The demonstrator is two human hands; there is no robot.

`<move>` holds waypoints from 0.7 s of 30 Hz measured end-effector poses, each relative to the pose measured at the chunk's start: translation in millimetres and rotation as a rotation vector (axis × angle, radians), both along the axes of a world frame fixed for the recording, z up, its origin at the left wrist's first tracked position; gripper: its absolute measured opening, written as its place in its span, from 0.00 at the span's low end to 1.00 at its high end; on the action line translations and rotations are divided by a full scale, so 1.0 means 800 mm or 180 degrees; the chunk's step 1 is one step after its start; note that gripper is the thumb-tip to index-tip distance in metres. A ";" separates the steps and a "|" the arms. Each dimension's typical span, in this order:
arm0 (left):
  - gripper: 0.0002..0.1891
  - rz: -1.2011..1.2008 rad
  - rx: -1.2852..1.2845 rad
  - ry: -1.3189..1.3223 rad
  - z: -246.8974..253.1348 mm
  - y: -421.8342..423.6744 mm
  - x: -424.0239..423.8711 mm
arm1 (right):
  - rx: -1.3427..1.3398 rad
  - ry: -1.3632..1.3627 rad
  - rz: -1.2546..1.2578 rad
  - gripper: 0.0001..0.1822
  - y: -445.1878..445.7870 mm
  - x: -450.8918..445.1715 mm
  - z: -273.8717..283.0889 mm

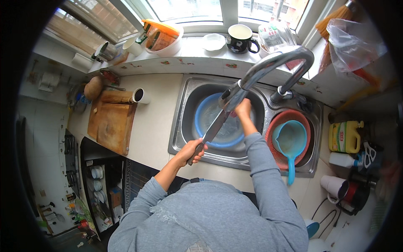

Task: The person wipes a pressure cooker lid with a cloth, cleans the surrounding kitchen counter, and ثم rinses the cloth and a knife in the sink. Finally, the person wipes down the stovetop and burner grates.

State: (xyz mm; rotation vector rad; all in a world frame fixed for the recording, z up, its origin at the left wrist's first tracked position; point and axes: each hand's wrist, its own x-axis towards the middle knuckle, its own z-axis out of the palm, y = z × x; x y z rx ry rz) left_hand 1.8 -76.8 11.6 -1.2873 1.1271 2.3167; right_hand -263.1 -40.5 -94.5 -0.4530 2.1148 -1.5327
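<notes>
My left hand grips the dark handle of a kitchen knife, its broad blade slanting up and right over the sink. The blade's far end meets the faucet spout in the picture; contact cannot be told. Below it a blue-rimmed basin with water stands in the left bowl of the steel sink. My right hand is over the basin's right side, its fingers partly hidden behind the faucet, near something reddish. What it holds cannot be made out.
In the right sink bowl a turquoise dipper lies in a red plastic colander. A wooden cutting board and a white cup stand on the left counter. A black enamel mug stands on the sill, a yellow jug at right.
</notes>
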 end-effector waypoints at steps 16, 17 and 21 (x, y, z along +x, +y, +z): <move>0.15 -0.0656 -0.1935 0.0081 -0.022 -0.001 -0.042 | -0.0548 0.1915 0.1033 0.06 0.039 0.106 0.018; 0.22 -0.0770 -0.2085 0.0046 -0.019 0.003 -0.038 | -0.0557 0.2152 0.0833 0.07 0.034 0.094 0.004; 0.28 -0.0789 -0.2089 -0.0151 -0.001 0.018 -0.016 | 0.0052 0.1849 0.0493 0.11 0.027 0.049 -0.022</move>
